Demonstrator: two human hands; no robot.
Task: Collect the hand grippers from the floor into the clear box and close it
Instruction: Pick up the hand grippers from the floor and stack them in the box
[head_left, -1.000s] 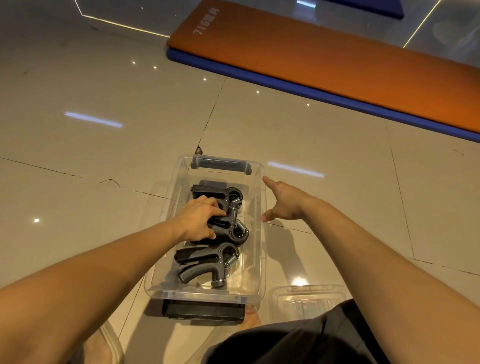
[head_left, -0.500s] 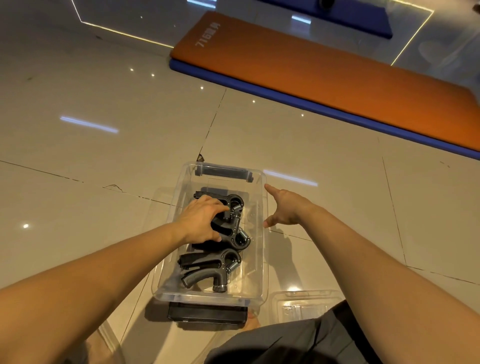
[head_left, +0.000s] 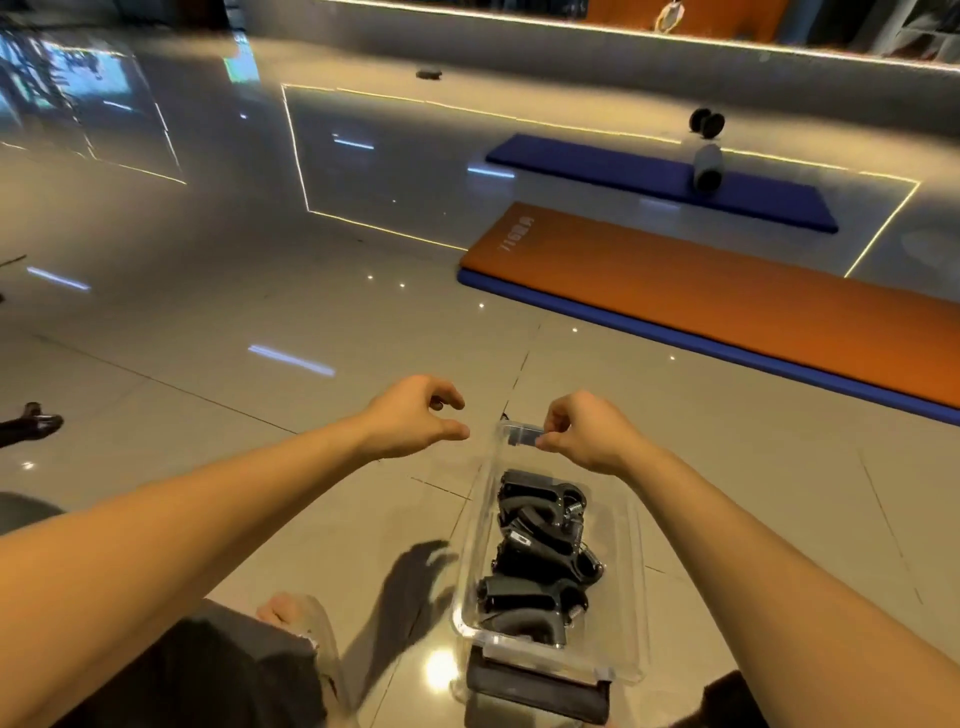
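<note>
left hand (head_left: 413, 418): fingers loosely curled, holding nothing; right hand (head_left: 589, 436): fingers pinch grey clip (head_left: 522, 434) on clear plastic box (head_left: 635, 582); black hand grippers (head_left: 540, 556): inside box

One wide-angle camera on the person's head looks forward and down, close above the clear box (head_left: 634, 597), and takes in the floor (head_left: 249, 312) beyond the box as far as the orange mat (head_left: 727, 312).
</note>
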